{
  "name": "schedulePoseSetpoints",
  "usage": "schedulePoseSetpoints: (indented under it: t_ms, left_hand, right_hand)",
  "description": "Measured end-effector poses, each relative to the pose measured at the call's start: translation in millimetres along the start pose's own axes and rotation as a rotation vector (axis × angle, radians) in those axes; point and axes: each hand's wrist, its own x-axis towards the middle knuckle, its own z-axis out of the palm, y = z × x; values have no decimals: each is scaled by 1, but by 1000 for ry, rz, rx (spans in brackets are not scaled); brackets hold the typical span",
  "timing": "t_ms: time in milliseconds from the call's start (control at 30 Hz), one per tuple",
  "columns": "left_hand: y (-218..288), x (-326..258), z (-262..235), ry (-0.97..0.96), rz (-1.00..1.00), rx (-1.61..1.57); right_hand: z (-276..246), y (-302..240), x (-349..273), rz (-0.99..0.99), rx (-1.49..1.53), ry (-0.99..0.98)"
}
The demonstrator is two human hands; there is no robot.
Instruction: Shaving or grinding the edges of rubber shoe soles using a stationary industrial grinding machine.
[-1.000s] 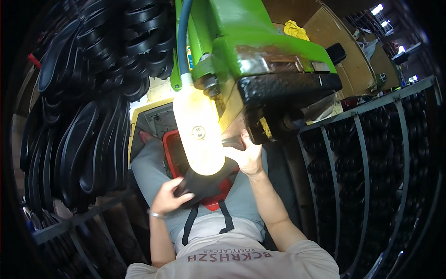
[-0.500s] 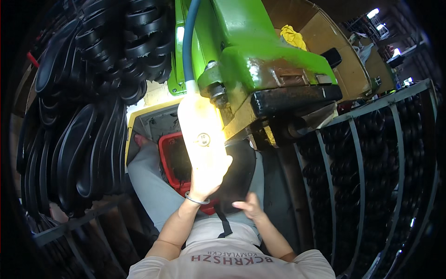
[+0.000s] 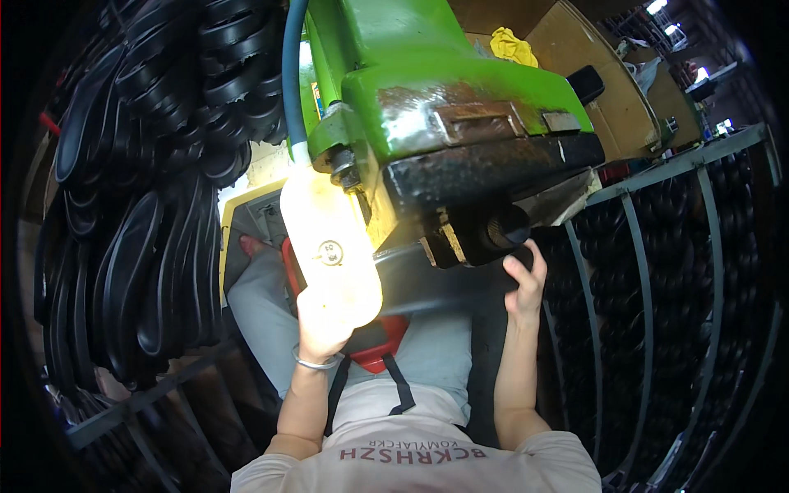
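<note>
A bright lamp point(image 3: 330, 238) in a pale casing glares in front of my left hand point(image 3: 319, 330). Its palm and wrist show below the lamp; the fingers are lost behind it, so its grip cannot be made out. A smooth black curved piece point(image 3: 436, 287) lies beneath the green machine head point(image 3: 468, 99), its left part covered by the lamp. My right hand point(image 3: 526, 281) is raised at the piece's right end, thumb and fingers bent but apart. The fingertips come close to a black knurled knob point(image 3: 508, 226) under the head; whether they touch it is unclear.
Black curved parts point(image 3: 131, 263) hang in stacks at the left. A metal rack point(image 3: 645, 271) with many black parts stands at the right. A cardboard box point(image 3: 592, 74) with a yellow cloth point(image 3: 514, 47) is behind the machine. A red container point(image 3: 382, 349) sits between my legs.
My right hand has moved up and right, from near my lap to beside the knob. My left hand has shifted left and slightly lower. The black piece now lies crosswise under the machine head.
</note>
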Motion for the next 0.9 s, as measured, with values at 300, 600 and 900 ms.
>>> schedulePoseSetpoints:
  t_ms: [300, 600, 900]
  left_hand:
    - [14, -12, -25, 382, 5, -89]
    - [-1, 19, 37, 341, 292, 295]
    - [-42, 13, 35, 196, 52, -71]
  right_hand:
    - [43, 18, 26, 6, 78, -252]
    - [-32, 103, -24, 401, 330, -28]
    - [-38, 39, -27, 81, 105, 58]
